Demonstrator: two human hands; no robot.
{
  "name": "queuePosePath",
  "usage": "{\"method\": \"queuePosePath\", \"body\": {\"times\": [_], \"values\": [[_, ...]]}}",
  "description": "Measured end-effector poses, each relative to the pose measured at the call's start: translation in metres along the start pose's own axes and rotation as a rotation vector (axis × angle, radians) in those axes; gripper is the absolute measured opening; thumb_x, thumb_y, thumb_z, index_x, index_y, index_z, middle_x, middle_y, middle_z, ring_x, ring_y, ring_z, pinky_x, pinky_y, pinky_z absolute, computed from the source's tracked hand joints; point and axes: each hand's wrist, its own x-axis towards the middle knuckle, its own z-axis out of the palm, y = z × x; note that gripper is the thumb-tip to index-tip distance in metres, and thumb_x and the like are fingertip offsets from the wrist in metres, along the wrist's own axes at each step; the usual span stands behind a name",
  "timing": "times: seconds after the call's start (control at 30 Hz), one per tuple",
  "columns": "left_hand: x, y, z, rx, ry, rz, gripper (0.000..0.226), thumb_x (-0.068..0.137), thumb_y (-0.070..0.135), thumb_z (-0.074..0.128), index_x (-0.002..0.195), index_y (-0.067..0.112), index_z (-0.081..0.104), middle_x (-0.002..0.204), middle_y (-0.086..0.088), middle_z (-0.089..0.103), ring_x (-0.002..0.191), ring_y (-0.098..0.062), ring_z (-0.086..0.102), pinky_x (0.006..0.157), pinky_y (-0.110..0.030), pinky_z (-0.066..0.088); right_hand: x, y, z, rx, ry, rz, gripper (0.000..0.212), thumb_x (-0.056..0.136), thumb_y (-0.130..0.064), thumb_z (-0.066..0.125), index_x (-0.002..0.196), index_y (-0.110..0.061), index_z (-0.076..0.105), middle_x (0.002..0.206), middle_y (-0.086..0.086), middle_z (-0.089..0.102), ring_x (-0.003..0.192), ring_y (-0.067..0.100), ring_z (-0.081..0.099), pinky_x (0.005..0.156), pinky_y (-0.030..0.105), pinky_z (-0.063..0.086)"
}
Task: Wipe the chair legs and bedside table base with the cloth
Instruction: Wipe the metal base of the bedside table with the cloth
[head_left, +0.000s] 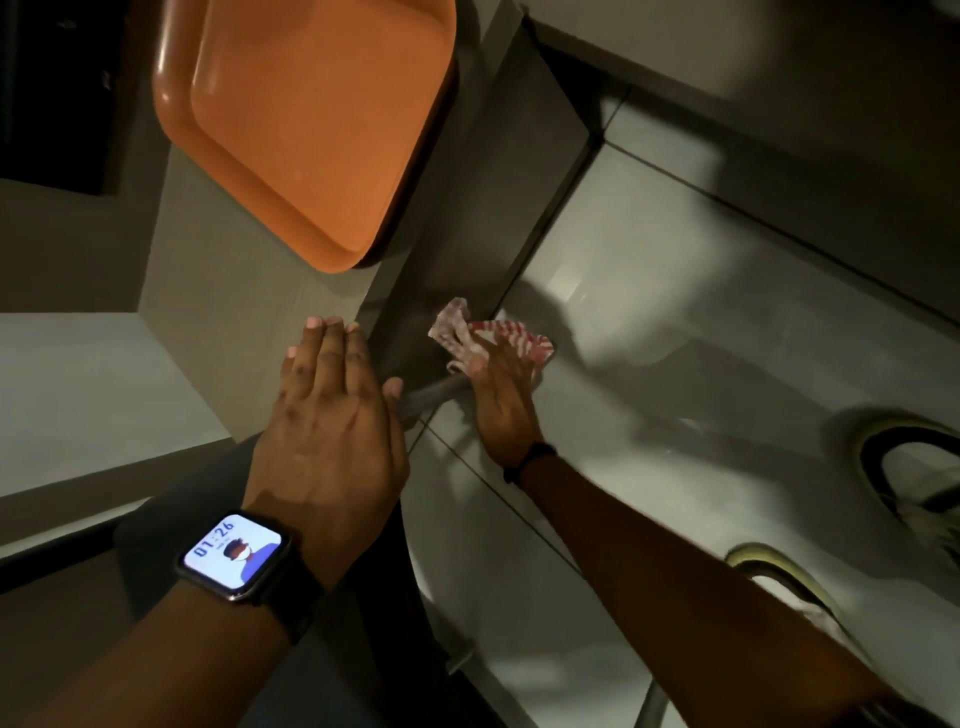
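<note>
My right hand (501, 400) presses a red-and-white striped cloth (488, 338) low down against the dark side of the grey bedside table (457, 223), where that side meets the tiled floor. My left hand (332, 410) lies flat on the table's top surface near its front corner, fingers straight and together, holding nothing; a smartwatch is on that wrist. A short grey metal piece (431, 397) shows between the two hands near the floor. No chair legs can be made out.
An orange tray (306, 119) lies on the table top, overhanging its edge. Two sandals (898, 467) sit on the pale tiled floor (675, 322) at the right. A white surface (78, 395) lies to the left.
</note>
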Motion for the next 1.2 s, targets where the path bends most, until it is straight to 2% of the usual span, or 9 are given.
{"method": "queuePosePath", "body": {"times": [0.1, 0.27, 0.47, 0.67, 0.77, 0.93, 1.03, 1.1, 1.2], "values": [[-0.001, 0.001, -0.003, -0.001, -0.026, -0.002, 0.068, 0.101, 0.039, 0.019, 0.154, -0.003, 0.025, 0.163, -0.026, 0.023, 0.154, -0.034, 0.013, 0.124, -0.042, 0.006, -0.03, -0.038, 0.011, 0.007, 0.063, -0.102, 0.071, 0.113, -0.061, 0.017, 0.159, -0.016, 0.047, 0.165, 0.013, 0.05, 0.162, 0.036, 0.035, 0.129, 0.076, 0.019], [-0.002, 0.002, -0.005, 0.005, -0.025, 0.013, 0.067, 0.099, 0.036, 0.024, 0.151, -0.006, 0.029, 0.159, -0.029, 0.029, 0.152, -0.039, 0.021, 0.122, -0.044, 0.009, -0.043, -0.091, 0.007, -0.047, 0.008, -0.14, 0.073, 0.108, -0.069, 0.012, 0.164, -0.03, 0.041, 0.171, -0.004, 0.044, 0.167, 0.028, 0.021, 0.133, 0.069, 0.001], [0.0, -0.002, 0.001, 0.018, -0.006, -0.017, 0.069, 0.101, 0.042, 0.017, 0.153, -0.002, 0.027, 0.162, -0.025, 0.026, 0.154, -0.033, 0.016, 0.125, -0.044, 0.01, -0.021, -0.048, 0.006, -0.116, -0.003, -0.08, 0.092, 0.103, -0.079, 0.007, 0.157, -0.021, 0.054, 0.166, 0.006, 0.05, 0.162, 0.032, 0.032, 0.132, 0.068, 0.013], [-0.001, 0.0, 0.001, 0.008, -0.006, -0.021, 0.071, 0.101, 0.046, 0.015, 0.155, 0.0, 0.024, 0.164, -0.023, 0.023, 0.155, -0.031, 0.013, 0.125, -0.042, 0.008, 0.0, -0.011, -0.004, -0.096, -0.022, -0.043, 0.086, 0.103, -0.08, 0.013, 0.155, -0.025, 0.054, 0.159, 0.007, 0.057, 0.154, 0.034, 0.044, 0.13, 0.065, 0.025], [-0.001, 0.0, 0.001, 0.002, 0.006, -0.012, 0.069, 0.101, 0.041, 0.02, 0.152, -0.004, 0.028, 0.161, -0.027, 0.027, 0.154, -0.035, 0.016, 0.125, -0.047, 0.013, -0.02, -0.036, 0.005, -0.089, 0.009, -0.097, 0.075, 0.109, -0.068, 0.014, 0.157, -0.023, 0.051, 0.162, 0.008, 0.055, 0.157, 0.034, 0.043, 0.131, 0.068, 0.02], [-0.002, 0.001, 0.0, 0.006, 0.007, -0.008, 0.065, 0.102, 0.037, 0.024, 0.15, -0.007, 0.032, 0.158, -0.029, 0.031, 0.152, -0.037, 0.021, 0.125, -0.047, 0.014, -0.04, -0.088, 0.003, 0.009, 0.081, -0.125, 0.06, 0.116, -0.049, 0.022, 0.147, -0.019, 0.064, 0.147, 0.005, 0.069, 0.145, 0.025, 0.057, 0.135, 0.048, 0.014], [-0.002, 0.001, -0.002, 0.006, 0.0, -0.005, 0.067, 0.102, 0.039, 0.021, 0.152, -0.004, 0.029, 0.16, -0.027, 0.028, 0.153, -0.035, 0.018, 0.124, -0.045, 0.012, -0.027, -0.087, -0.005, -0.04, 0.049, -0.141, 0.056, 0.111, -0.028, 0.038, 0.167, -0.024, 0.038, 0.158, 0.0, 0.061, 0.147, 0.018, 0.053, 0.133, 0.048, 0.024], [-0.001, 0.0, -0.001, 0.012, 0.006, -0.005, 0.068, 0.102, 0.041, 0.018, 0.153, -0.003, 0.028, 0.161, -0.026, 0.027, 0.153, -0.034, 0.017, 0.124, -0.044, 0.011, -0.017, -0.085, -0.006, -0.071, 0.017, -0.152, 0.064, 0.106, -0.028, 0.04, 0.169, -0.029, 0.03, 0.166, -0.005, 0.051, 0.153, 0.019, 0.047, 0.132, 0.045, 0.024], [-0.001, -0.002, 0.001, 0.017, 0.02, -0.005, 0.068, 0.102, 0.042, 0.017, 0.153, -0.002, 0.028, 0.161, -0.026, 0.027, 0.153, -0.033, 0.017, 0.125, -0.044, 0.012, -0.003, -0.063, -0.002, -0.153, -0.025, -0.172, 0.058, 0.107, -0.041, 0.025, 0.162, -0.036, 0.043, 0.162, -0.009, 0.056, 0.156, 0.023, 0.044, 0.133, 0.051, 0.022]]}}
